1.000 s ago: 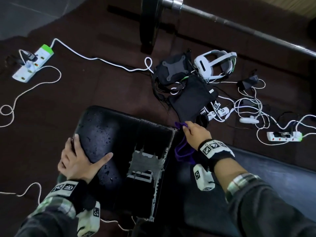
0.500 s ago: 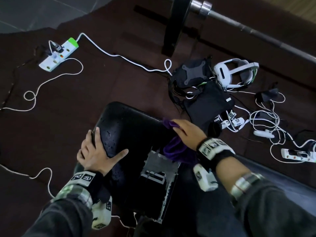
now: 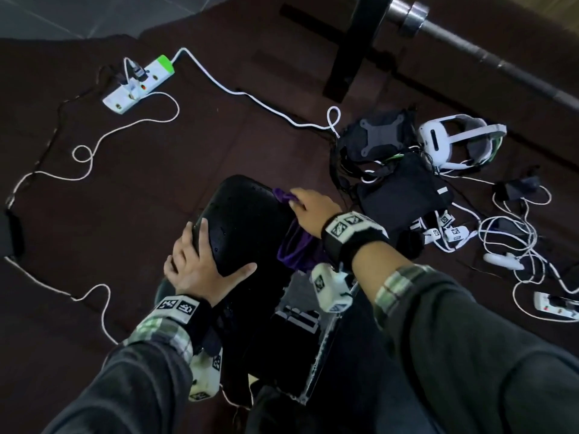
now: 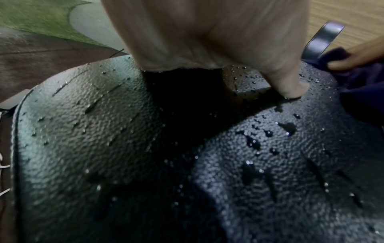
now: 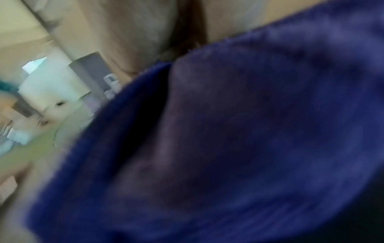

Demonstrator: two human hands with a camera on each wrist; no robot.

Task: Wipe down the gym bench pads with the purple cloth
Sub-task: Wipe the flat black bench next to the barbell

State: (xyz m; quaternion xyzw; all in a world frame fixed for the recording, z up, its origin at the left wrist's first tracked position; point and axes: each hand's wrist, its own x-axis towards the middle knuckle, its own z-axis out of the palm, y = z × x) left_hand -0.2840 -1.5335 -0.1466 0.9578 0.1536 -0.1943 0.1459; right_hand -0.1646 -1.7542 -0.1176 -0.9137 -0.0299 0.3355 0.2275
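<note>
A black bench pad (image 3: 244, 220) dotted with water drops fills the middle of the head view and most of the left wrist view (image 4: 124, 148). My left hand (image 3: 200, 267) grips its left edge, fingers curled over the rim and thumb (image 4: 290, 87) pressed on top. My right hand (image 3: 310, 211) holds the purple cloth (image 3: 296, 249) at the pad's far right corner, and the cloth hangs down the pad's right side. Blurred cloth (image 5: 249, 131) covers the right wrist view. The cloth's edge (image 4: 363, 82) shows at the pad's corner.
The pad's near end is torn, showing grey backing (image 3: 297, 314). On the dark floor lie a power strip (image 3: 139, 84) with white cables, a black bag (image 3: 404, 189), a white headset (image 3: 454, 142) and a second strip (image 3: 554, 308). A barbell (image 3: 470, 48) crosses the far right.
My right hand has carried the purple cloth from beside the pad up to its far right corner. My left hand has kept its grip on the left edge.
</note>
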